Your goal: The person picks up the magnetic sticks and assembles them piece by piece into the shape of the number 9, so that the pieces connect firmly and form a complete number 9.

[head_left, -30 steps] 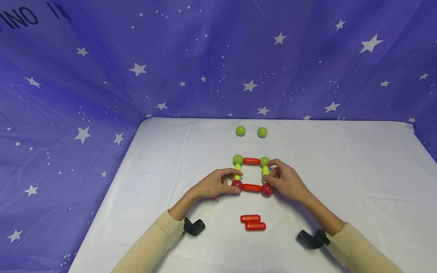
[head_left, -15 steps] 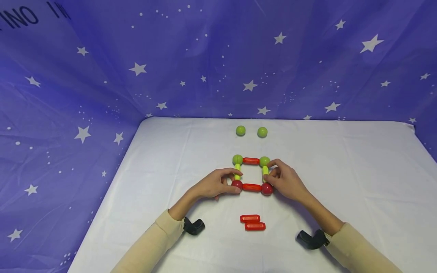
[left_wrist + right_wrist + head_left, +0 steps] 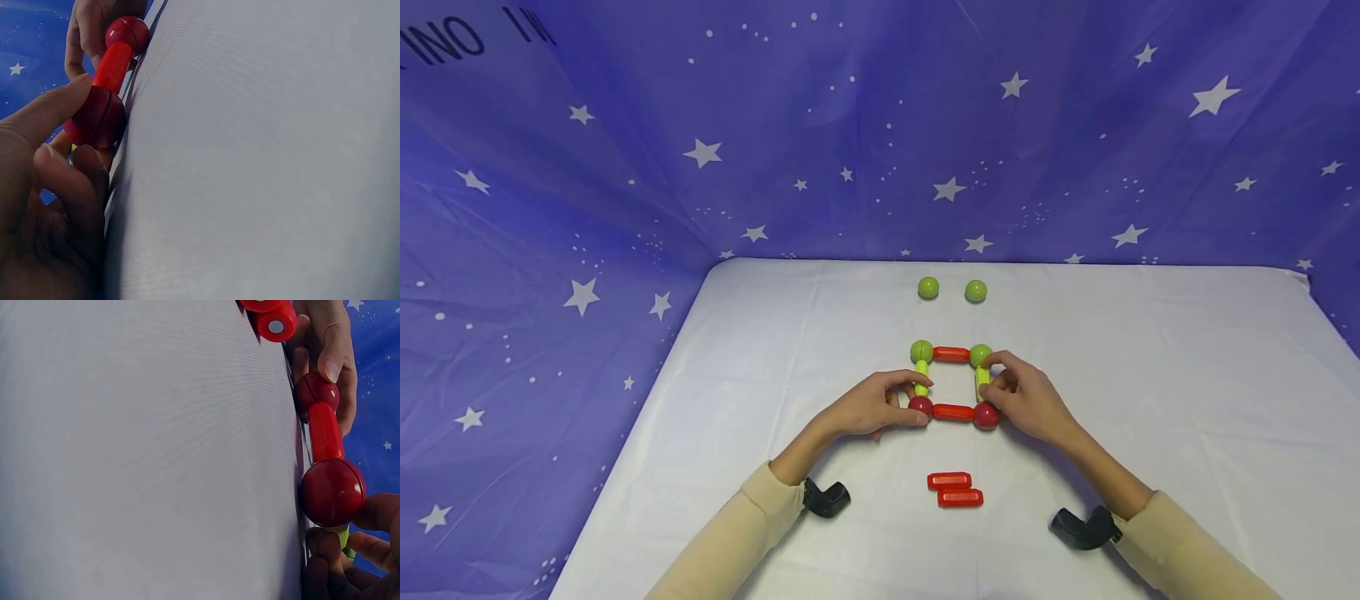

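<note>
On the white table lies a square frame of magnetic building pieces. Two green balls (image 3: 922, 352) form its far corners and two red balls (image 3: 987, 415) its near ones. Red rods (image 3: 953, 412) make the near and far sides; yellow-green rods (image 3: 922, 367) make the left and right sides. My left hand (image 3: 874, 403) holds the near-left red ball (image 3: 97, 117), thumb on it and index finger over the left yellow-green rod. With thumb and index finger, my right hand (image 3: 1028, 397) pinches the right yellow-green rod (image 3: 982, 379), beside the near-right red ball (image 3: 333, 492). Some fingers are hidden.
Two loose green balls (image 3: 928, 287) lie beyond the frame. Two loose red rods (image 3: 960, 498) lie side by side nearer to me, silver discs showing on an end in the right wrist view. Dark wrist mounts (image 3: 827, 498) stick out from both sleeves. A starry blue cloth (image 3: 880, 125) hangs behind.
</note>
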The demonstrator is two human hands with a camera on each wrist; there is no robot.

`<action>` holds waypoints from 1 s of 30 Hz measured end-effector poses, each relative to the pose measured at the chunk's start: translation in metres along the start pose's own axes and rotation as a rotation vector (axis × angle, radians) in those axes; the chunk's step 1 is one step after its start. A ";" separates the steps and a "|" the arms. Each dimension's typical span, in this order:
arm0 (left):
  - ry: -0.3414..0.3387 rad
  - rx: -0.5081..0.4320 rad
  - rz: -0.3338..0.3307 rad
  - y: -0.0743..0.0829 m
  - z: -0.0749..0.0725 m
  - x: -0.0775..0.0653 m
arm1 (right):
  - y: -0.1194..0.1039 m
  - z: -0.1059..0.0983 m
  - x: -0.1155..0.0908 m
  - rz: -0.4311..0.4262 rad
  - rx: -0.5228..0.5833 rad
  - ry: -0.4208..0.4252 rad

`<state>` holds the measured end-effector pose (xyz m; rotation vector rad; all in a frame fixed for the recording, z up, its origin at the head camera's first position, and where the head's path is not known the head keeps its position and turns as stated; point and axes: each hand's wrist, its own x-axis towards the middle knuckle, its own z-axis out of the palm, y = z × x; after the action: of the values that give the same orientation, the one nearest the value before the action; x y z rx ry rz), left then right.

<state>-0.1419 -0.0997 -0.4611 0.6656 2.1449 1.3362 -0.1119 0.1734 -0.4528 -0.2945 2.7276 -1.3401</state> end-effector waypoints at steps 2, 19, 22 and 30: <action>0.000 0.001 0.000 0.000 0.000 0.000 | 0.000 0.000 0.000 -0.006 0.002 -0.001; 0.004 -0.001 0.011 -0.002 0.000 0.000 | 0.001 0.000 -0.001 0.000 0.009 -0.013; 0.003 -0.003 0.011 -0.002 0.000 0.000 | 0.001 0.000 -0.001 -0.002 0.006 -0.012; 0.004 -0.006 0.014 -0.001 0.000 0.000 | 0.002 0.000 -0.004 -0.013 -0.005 -0.003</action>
<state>-0.1417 -0.1004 -0.4623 0.6775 2.1425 1.3523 -0.1084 0.1751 -0.4546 -0.3151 2.7318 -1.3344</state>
